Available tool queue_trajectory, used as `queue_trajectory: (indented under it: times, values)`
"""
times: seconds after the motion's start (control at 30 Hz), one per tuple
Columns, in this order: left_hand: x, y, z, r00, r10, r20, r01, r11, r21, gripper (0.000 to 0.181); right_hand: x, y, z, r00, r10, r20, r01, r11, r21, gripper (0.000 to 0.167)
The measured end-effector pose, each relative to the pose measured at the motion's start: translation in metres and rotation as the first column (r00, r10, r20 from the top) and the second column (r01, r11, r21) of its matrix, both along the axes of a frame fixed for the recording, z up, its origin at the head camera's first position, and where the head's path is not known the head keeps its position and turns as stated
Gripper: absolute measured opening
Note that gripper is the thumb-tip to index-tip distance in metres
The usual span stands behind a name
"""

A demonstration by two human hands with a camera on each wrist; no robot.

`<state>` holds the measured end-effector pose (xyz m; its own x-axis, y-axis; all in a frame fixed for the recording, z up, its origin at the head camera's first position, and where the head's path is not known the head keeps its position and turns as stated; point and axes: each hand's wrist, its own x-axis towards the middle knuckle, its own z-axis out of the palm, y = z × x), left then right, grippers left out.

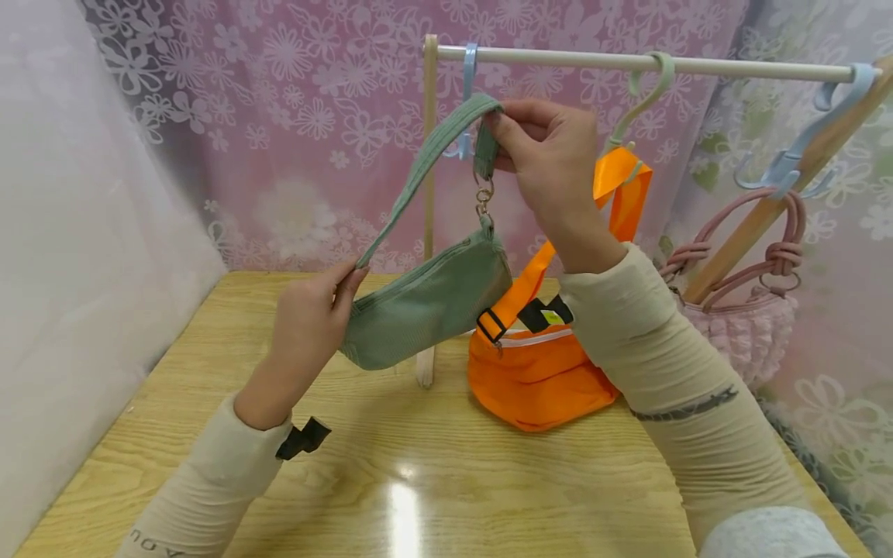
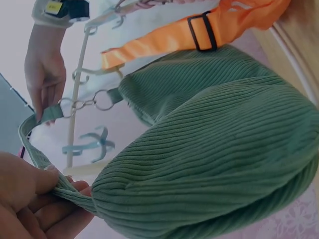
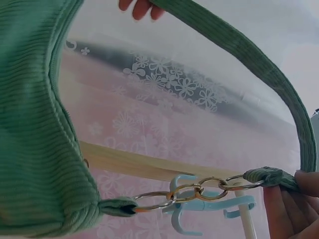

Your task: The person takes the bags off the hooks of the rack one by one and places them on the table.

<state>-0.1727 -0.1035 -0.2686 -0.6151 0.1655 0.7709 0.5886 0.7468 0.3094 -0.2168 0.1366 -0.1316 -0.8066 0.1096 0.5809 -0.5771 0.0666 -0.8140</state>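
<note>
Corduroy bag (image 1: pixel 436 302) is likely handling soft, light; left hand (image 1: pixel 307 333) and right hand (image 1: pixel 551 159) are pinching its strap (image 1: pixel 445 135), the preferred hold.

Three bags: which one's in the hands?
Green corduroy shoulder bag: left hand and right hand pinch its strap. The orange fabric bag loops over a pale green hook, the pink ruffled bag over a pale blue hook.

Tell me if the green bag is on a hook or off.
Off: the left hand and right hand hold the green bag by its strap, clear of the nearest blue hook in the left wrist view.
</note>
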Motion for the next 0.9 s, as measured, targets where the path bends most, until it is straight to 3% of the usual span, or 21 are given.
queue_trajectory:
  times: [0.43,0.7,0.9]
  values:
    - [-0.004,-0.030,0.013,0.989,0.036,-0.146,-0.032,0.999,0.030,0.023,-0.003,0.000,-0.019,0.999,0.007,0.048,-0.010,0.999,0.052,0.025]
    - [-0.002,-0.043,0.019,0.991,-0.008,-0.133,0.026,0.990,0.136,0.019,-0.002,-0.001,-0.041,0.997,0.034,0.063,-0.039,0.995,0.091,0.023]
    - [0.001,-0.051,0.019,0.991,0.004,-0.130,0.016,0.988,0.155,0.017,0.002,-0.006,-0.062,0.990,0.100,0.100,-0.108,0.991,0.078,0.024]
